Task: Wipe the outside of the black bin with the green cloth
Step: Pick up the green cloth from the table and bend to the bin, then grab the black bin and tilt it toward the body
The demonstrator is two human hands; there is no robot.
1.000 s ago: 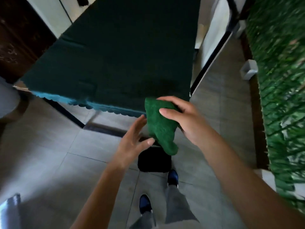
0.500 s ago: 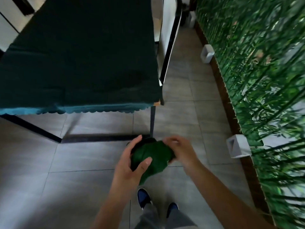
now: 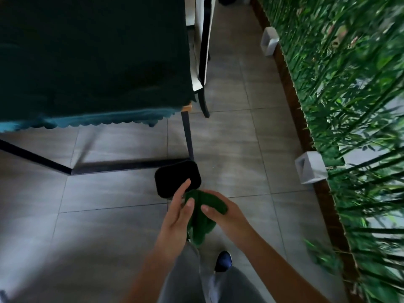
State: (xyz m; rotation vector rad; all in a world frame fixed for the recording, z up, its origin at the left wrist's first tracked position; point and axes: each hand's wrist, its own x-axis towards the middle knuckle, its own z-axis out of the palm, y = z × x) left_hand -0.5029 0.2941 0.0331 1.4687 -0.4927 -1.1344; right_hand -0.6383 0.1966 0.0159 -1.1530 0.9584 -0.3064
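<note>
The green cloth (image 3: pixel 202 217) looks soft and matt (faintly ribbed), the black bin (image 3: pixel 175 178) smooth.

Dim, cool light. Pale patches on floor (image 3: pixel 122 193) left of my feet. Foliage wall (image 3: pixel 349 106) motion-blurred; edges bowed by wide lens.
</note>
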